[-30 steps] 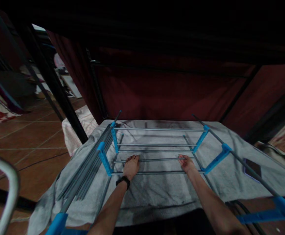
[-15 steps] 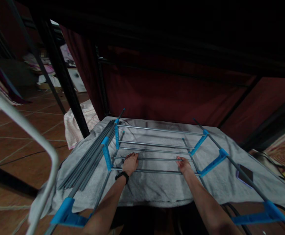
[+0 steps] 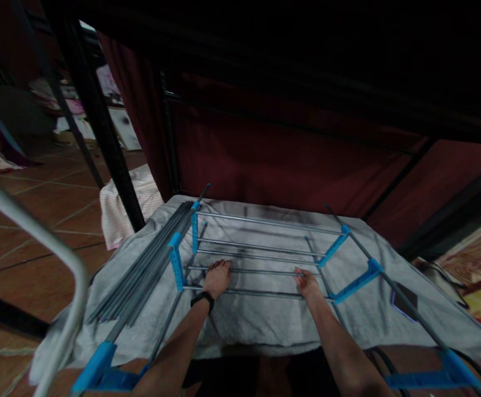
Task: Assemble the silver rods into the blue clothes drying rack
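A thin grey metal rod (image 3: 260, 271) runs crosswise between my two hands. My left hand (image 3: 217, 278), with a dark band on its wrist, is closed over the rod's left part. Near the other end, my right hand (image 3: 307, 282) pinches the same rod between thumb and fingers. Around them lies a partly assembled rack of grey tubes with blue plastic brackets, among them a left bracket (image 3: 176, 262) and a right bracket (image 3: 356, 282). Another crossbar (image 3: 265, 294) passes just nearer to me, beneath my wrists. More crossbars span the rack behind.
Loose grey tubes (image 3: 153, 264) lie bundled left of the rack on the grey blanket (image 3: 260, 325). A phone (image 3: 404, 300) rests to the right, partly behind a side tube. A white curved pipe (image 3: 37, 220) and a black post (image 3: 108, 138) stand at left.
The view has shifted slightly, so the rack sits a little further left in the picture. Both hands stay on the same rod, with barely any movement along it.
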Demonstrator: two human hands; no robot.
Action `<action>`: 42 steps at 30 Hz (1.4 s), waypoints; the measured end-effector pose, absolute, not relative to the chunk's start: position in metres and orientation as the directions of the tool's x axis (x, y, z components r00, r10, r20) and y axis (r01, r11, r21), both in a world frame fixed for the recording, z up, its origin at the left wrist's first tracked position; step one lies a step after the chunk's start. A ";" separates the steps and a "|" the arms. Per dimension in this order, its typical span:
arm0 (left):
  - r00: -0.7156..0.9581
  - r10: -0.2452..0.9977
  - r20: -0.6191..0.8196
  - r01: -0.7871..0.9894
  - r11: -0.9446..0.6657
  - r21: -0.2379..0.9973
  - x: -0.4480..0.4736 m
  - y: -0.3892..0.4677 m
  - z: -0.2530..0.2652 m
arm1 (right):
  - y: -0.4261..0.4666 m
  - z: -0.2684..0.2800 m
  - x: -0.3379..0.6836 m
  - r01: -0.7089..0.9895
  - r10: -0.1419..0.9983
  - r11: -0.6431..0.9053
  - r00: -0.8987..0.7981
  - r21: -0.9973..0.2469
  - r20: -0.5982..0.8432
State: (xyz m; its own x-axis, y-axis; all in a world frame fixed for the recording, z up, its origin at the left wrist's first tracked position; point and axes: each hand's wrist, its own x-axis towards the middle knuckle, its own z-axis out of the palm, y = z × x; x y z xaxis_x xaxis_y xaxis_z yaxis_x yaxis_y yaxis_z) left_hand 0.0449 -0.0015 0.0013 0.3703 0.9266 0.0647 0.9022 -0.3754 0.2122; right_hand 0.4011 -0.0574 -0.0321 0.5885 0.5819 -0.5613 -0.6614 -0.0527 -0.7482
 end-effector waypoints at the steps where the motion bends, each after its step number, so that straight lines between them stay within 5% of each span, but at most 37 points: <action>1: 0.371 0.926 0.064 0.903 -0.376 0.208 0.045 -0.001 0.001 | -0.057 -0.033 0.401 -0.665 0.581 -0.047 0.589 -0.745 -0.562; 42: 0.365 0.929 0.065 0.908 -0.370 0.196 0.035 0.000 0.009 | -0.065 -0.018 0.391 -0.750 0.641 -0.020 0.498 -0.661 -0.584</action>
